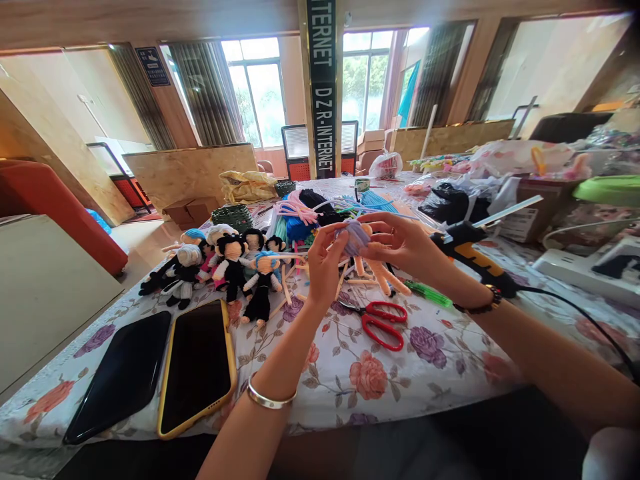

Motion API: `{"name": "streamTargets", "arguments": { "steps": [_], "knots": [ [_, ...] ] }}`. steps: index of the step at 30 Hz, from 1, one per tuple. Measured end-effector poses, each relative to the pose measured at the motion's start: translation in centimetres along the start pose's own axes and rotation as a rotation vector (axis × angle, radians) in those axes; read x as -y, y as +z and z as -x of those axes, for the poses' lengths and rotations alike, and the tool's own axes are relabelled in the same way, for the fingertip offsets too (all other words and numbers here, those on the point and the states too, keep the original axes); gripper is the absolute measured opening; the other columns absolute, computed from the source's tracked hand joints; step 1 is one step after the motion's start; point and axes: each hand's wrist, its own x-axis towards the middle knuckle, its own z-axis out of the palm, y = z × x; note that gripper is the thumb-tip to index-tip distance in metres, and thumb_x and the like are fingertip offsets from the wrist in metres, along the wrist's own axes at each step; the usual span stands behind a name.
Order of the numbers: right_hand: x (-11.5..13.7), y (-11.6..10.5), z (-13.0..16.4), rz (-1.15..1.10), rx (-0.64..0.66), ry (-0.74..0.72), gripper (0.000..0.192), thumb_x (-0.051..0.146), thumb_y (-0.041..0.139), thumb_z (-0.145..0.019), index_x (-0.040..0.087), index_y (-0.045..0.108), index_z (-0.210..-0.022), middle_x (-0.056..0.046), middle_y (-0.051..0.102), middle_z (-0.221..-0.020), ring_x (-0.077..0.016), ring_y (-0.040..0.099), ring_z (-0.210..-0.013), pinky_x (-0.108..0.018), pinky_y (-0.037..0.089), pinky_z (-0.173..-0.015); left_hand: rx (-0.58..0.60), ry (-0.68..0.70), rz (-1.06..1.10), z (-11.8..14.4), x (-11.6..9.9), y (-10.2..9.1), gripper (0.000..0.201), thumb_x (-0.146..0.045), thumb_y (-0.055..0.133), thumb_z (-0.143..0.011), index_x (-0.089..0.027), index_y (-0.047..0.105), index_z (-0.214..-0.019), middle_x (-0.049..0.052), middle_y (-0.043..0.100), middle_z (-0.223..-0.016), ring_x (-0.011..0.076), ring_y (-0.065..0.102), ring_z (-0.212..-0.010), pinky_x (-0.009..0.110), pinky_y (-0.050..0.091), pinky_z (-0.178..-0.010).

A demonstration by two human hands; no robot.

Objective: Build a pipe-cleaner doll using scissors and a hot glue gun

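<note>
We hold the lilac bundle [355, 238] above the table [330, 383] | left hand [325, 260] pinching one side, right hand [409, 243] the other, seemingly to steady it | scissors [367, 311] lie nearer us, presumably for reach.

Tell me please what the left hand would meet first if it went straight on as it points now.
The left hand would first meet the lavender bundle, which it touches; beyond, probably the right hand, though depth is unclear.
</note>
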Motion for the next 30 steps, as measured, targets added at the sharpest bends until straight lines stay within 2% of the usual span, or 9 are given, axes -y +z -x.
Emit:
{"name": "streamTargets", "arguments": {
  "steps": [5, 10, 14, 19, 23, 30],
  "knots": [
    [0.5, 1.1, 0.6, 0.222, -0.249, -0.149, 0.028, 0.038, 0.069, -0.075, 0.025, 0.067, -0.099, -0.005, 0.064, -0.113, -0.0208, 0.061, -0.104, -0.037, 0.058, -0.081, 0.033, 0.016, -0.014, 0.2, -0.2, -0.1, 0.025, -0.037, 0.069, -0.071, -0.022, 0.064, -0.09, 0.001, 0.064, -0.088, 0.0102, 0.059, -0.074, 0.021, 0.047, -0.066],
    [0.7, 1.9, 1.1, 0.424, -0.436, -0.34, 0.009, 0.033, 0.068, -0.077, 0.028, 0.071, -0.084, -0.003, 0.066, -0.108, -0.0195, 0.063, -0.1, -0.037, 0.059, -0.08, 0.059, 0.124, -0.104, 0.5, -0.2, 0.0, 0.027, -0.038, 0.068, -0.074, -0.022, 0.064, -0.095, 0.003, 0.065, -0.098, 0.0121, 0.061, -0.081, 0.024, 0.049, -0.073],
    [0.6, 1.9, 1.0, 0.478, -0.478, -0.392, 0.005, 0.029, 0.067, -0.079, 0.028, 0.071, -0.081, -0.002, 0.069, -0.101, -0.0191, 0.065, -0.097, -0.039, 0.056, -0.086, 0.07, 0.271, -0.21, 0.8, 0.2, 0.1, 0.024, -0.036, 0.064, -0.078, -0.023, 0.063, -0.097, 0.004, 0.064, -0.102, 0.0132, 0.062, -0.087, 0.024, 0.052, -0.074],
    [0.8, 2.0, 1.1, 0.512, -0.507, -0.44, 0.005, 0.027, 0.065, -0.081, 0.027, 0.07, -0.08, -0.002, 0.07, -0.102, -0.0187, 0.066, -0.092, -0.038, 0.056, -0.084, 0.096, 0.435, -0.291, 1.1, 0.9, -0.2, 0.022, -0.029, 0.062, -0.081, -0.025, 0.063, -0.102, 0.005, 0.059, -0.115, 0.0161, 0.061, -0.103, 0.026, 0.054, -0.08],
    [1.1, 2.2, 1.3, 0.571, -0.523, -0.45, 0.008, 0.029, 0.061, -0.083, 0.026, 0.068, -0.081, -0.003, 0.07, -0.102, -0.0189, 0.067, -0.093, -0.036, 0.055, -0.084, 0.077, 0.551, -0.406, 1.3, 1.1, -0.3, 0.022, -0.027, 0.061, -0.082, -0.025, 0.063, -0.103, 0.006, 0.059, -0.116, 0.0169, 0.061, -0.104, 0.028, 0.054, -0.08],
    [1.2, 2.4, 1.5, 0.532, -0.531, -0.473, 0.007, 0.025, 0.061, -0.084, 0.028, 0.067, -0.083, -0.001, 0.069, -0.103, -0.0184, 0.066, -0.094, -0.037, 0.054, -0.086, 0.042, 0.745, -0.541, 1.3, 1.2, -0.5, 0.026, -0.02, 0.061, -0.081, -0.025, 0.061, -0.107, 0.007, 0.06, -0.116, 0.0182, 0.06, -0.108, 0.032, 0.055, -0.083]
  ]
}}
